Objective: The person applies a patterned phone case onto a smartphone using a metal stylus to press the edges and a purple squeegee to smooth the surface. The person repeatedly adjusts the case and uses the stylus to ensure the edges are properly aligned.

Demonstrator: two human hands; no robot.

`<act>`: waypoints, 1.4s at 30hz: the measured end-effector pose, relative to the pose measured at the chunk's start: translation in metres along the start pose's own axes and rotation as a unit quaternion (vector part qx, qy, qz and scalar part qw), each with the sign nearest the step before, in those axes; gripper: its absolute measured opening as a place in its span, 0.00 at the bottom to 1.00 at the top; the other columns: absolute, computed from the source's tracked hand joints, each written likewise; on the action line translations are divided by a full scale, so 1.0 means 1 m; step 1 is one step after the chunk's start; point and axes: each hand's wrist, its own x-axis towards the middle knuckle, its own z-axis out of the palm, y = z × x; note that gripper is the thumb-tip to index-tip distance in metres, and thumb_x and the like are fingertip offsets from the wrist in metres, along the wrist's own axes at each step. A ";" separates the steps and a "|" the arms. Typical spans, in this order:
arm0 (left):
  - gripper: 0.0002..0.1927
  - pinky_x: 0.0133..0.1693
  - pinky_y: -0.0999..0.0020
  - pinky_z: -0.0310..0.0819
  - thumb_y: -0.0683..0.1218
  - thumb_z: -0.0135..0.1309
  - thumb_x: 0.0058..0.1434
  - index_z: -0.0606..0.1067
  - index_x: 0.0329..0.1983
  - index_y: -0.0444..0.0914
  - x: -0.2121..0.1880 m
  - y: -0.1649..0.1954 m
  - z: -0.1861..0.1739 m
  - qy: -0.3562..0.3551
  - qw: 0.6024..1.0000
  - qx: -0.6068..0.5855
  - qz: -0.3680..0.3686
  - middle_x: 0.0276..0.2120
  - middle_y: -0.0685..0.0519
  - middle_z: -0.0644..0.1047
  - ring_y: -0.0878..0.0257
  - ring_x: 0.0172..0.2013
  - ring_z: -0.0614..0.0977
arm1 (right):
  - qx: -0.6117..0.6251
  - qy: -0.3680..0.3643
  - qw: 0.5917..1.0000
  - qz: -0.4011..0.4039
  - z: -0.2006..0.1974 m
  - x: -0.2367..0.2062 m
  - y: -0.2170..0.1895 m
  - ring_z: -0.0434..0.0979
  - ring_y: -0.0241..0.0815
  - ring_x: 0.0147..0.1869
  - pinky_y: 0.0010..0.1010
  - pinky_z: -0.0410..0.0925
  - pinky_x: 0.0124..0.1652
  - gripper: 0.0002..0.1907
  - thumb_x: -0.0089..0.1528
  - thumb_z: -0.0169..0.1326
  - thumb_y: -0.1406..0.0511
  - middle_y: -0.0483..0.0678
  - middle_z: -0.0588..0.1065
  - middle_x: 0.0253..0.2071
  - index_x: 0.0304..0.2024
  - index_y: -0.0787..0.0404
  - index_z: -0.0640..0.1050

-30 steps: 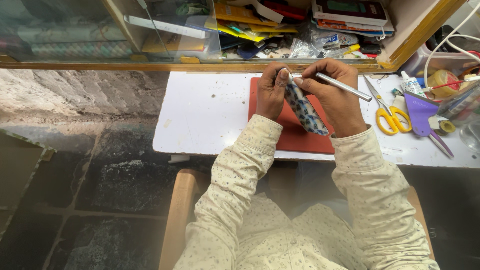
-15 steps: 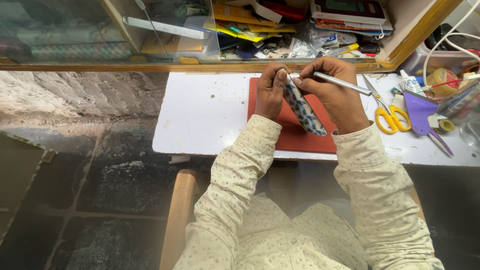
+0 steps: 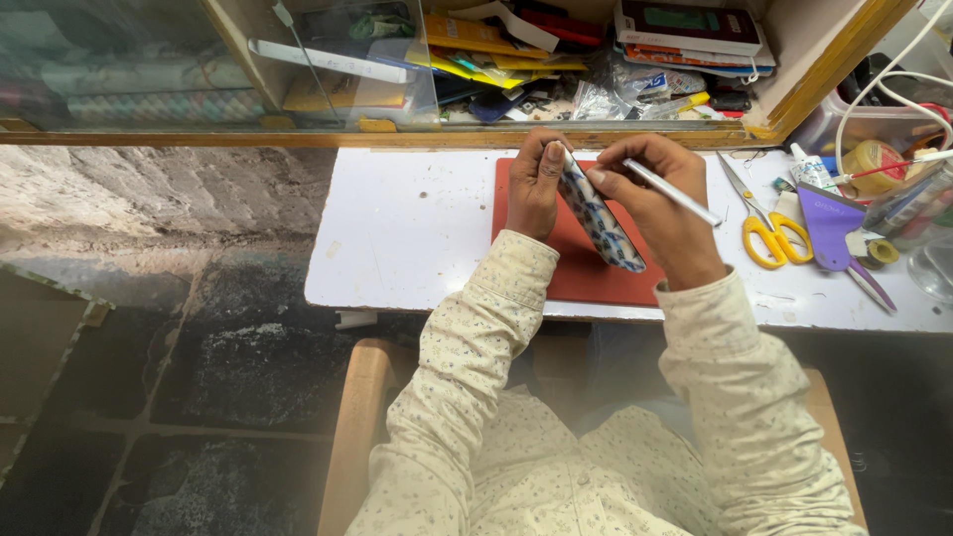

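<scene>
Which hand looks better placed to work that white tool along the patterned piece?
Probably the right hand: it holds the white pen-like tool beside the patterned piece, which the left hand steadies.

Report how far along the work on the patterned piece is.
Done: cannot tell; the patterned piece shows no clear change. In hand: left hand grips its top end over the red mat; right hand holds a white pen tool at it. Left: scissors lie untouched.

patterned piece: barely shifted | white rod in right hand: tip slightly lower
</scene>
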 end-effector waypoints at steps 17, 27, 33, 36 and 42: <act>0.15 0.36 0.78 0.64 0.55 0.51 0.75 0.74 0.41 0.39 -0.003 0.009 0.000 0.008 0.998 0.028 0.048 0.32 0.61 0.72 0.73 0.33 0.70 | -0.072 0.101 0.980 -0.155 0.019 -0.051 0.005 0.84 0.40 0.49 0.27 0.77 0.53 0.08 0.70 0.56 0.73 0.53 0.80 0.44 0.50 0.71 0.76; 0.16 0.35 0.78 0.65 0.56 0.52 0.74 0.74 0.40 0.39 -0.005 0.013 0.002 0.017 0.998 0.053 0.038 0.30 0.61 0.73 0.73 0.31 0.71 | -0.159 0.115 0.960 -0.201 0.027 -0.047 -0.006 0.82 0.40 0.49 0.28 0.77 0.50 0.08 0.64 0.60 0.77 0.54 0.80 0.45 0.46 0.69 0.79; 0.17 0.31 0.77 0.68 0.58 0.53 0.71 0.74 0.39 0.39 -0.004 0.013 0.002 0.017 0.999 0.046 0.019 0.28 0.61 0.73 0.73 0.29 0.73 | -0.192 0.143 0.937 -0.253 0.028 -0.042 -0.003 0.83 0.42 0.50 0.29 0.78 0.53 0.06 0.66 0.61 0.76 0.55 0.80 0.46 0.45 0.69 0.79; 0.18 0.36 0.76 0.70 0.58 0.53 0.72 0.75 0.40 0.39 -0.004 0.014 0.003 0.021 0.996 0.070 0.052 0.31 0.60 0.74 0.72 0.32 0.74 | -0.153 0.153 0.952 -0.215 0.033 -0.042 0.001 0.84 0.41 0.49 0.29 0.79 0.53 0.05 0.67 0.61 0.75 0.52 0.81 0.44 0.45 0.68 0.79; 0.17 0.35 0.76 0.68 0.57 0.54 0.72 0.76 0.40 0.38 -0.004 0.014 0.003 0.024 0.996 0.073 0.043 0.30 0.60 0.74 0.72 0.31 0.73 | -0.228 0.163 0.925 -0.258 0.035 -0.042 0.001 0.82 0.42 0.44 0.30 0.75 0.46 0.06 0.64 0.64 0.75 0.51 0.81 0.41 0.43 0.67 0.80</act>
